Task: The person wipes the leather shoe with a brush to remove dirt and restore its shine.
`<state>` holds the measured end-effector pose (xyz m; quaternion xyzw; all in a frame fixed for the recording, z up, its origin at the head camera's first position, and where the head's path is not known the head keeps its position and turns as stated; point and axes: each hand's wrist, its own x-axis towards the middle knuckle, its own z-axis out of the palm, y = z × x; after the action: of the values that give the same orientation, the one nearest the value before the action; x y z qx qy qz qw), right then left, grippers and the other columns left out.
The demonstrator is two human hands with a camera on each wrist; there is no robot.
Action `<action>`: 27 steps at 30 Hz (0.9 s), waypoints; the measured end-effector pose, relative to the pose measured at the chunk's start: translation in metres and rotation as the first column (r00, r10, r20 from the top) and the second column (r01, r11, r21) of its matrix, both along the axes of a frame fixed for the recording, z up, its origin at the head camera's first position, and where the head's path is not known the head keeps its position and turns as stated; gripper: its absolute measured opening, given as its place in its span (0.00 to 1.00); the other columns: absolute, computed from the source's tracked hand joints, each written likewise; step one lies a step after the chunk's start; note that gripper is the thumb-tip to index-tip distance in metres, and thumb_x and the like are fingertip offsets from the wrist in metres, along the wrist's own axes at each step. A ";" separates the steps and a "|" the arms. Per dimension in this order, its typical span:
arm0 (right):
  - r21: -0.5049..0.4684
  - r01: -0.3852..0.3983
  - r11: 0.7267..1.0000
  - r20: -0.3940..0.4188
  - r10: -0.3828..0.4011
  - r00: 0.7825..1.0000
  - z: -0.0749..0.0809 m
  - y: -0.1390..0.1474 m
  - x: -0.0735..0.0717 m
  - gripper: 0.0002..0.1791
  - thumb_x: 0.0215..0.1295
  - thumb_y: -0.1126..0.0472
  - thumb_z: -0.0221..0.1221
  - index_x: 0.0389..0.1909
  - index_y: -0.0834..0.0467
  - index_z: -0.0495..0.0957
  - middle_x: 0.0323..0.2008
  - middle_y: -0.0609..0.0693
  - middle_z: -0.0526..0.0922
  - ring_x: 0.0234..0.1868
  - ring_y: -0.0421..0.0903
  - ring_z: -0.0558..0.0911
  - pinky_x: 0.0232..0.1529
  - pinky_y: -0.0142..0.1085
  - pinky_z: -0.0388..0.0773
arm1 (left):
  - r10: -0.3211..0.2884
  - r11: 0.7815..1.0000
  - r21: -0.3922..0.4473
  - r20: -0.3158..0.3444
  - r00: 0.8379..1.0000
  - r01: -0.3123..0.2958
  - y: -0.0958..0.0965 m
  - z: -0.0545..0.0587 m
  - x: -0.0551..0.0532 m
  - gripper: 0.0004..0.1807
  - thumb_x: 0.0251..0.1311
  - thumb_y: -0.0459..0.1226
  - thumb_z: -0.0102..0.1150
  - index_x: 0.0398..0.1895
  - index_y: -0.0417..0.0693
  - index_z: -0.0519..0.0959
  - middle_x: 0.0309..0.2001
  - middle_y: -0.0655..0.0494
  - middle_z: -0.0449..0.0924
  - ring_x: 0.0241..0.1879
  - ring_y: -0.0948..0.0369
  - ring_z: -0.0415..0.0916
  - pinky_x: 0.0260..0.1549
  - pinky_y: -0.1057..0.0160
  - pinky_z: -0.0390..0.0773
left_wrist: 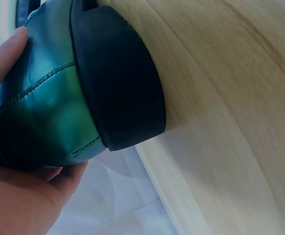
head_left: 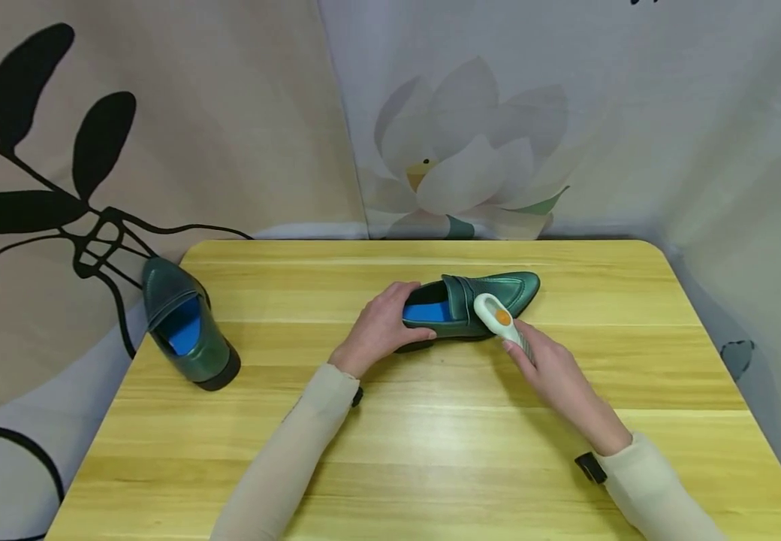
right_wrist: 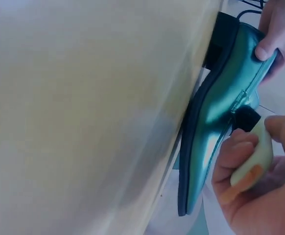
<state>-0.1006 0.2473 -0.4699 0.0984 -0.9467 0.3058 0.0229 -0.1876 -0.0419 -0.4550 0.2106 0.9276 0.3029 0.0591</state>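
A green leather loafer [head_left: 499, 287] with a blue insole lies on the table, its toe to the right. My left hand [head_left: 385, 321] grips it round the heel; the left wrist view shows the thumb on the upper and the dark heel block [left_wrist: 125, 78]. In my right hand [head_left: 556, 368] is a small white brush [head_left: 494, 312] with an orange spot. Its dark bristles [right_wrist: 246, 118], seen in the right wrist view, are at the loafer's upper near the strap; whether they touch it I cannot tell.
A second green loafer [head_left: 211, 349] rests at the table's left edge, its blue insole showing. Beneath everything is a wood-grain table [head_left: 431, 466] with rounded back corners. A printed cloth [head_left: 242, 120] with leaves and a flower hangs behind it.
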 end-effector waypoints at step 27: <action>0.052 0.056 0.997 0.002 -0.056 0.998 0.005 -0.001 -0.025 0.21 0.85 0.49 0.43 0.58 0.61 0.75 0.25 0.52 0.71 0.26 0.51 0.72 0.27 0.44 0.68 | -0.013 1.000 0.006 -0.009 1.000 0.014 -0.002 0.001 0.000 0.50 0.54 0.55 0.78 0.76 0.46 0.66 0.70 0.47 0.72 0.65 0.48 0.73 0.66 0.46 0.72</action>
<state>-0.1255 0.2461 -0.4645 0.0718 -0.9567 0.2807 0.0272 -0.1871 -0.0437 -0.4539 0.2184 0.9254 0.3044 0.0563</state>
